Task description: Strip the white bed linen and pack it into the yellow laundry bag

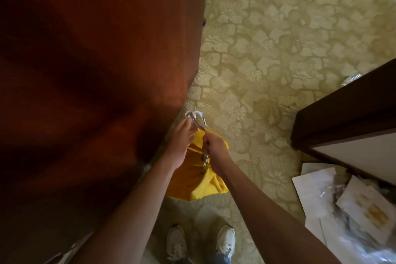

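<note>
Both hands work at the mouth of the yellow laundry bag, which hangs between them above the carpet: the right hand is clenched on the grey drawstring, while the left hand seems, through the blur, to pinch the cord's loop. No white linen shows, so it is probably already inside. If the cord slips or the neck is cinched unevenly, the bag could sag open and spill onto the floor.

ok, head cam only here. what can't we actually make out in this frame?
- Contents of the yellow laundry bag: head view, its folds and both hands cover the opening; no linen visible.
- Right hand: what hangs below its grip is blurred and small.
- White cord at the left hand: motion-blurred, cannot tell if tied.
- Papers: print blurred, cut by the right edge.
</note>
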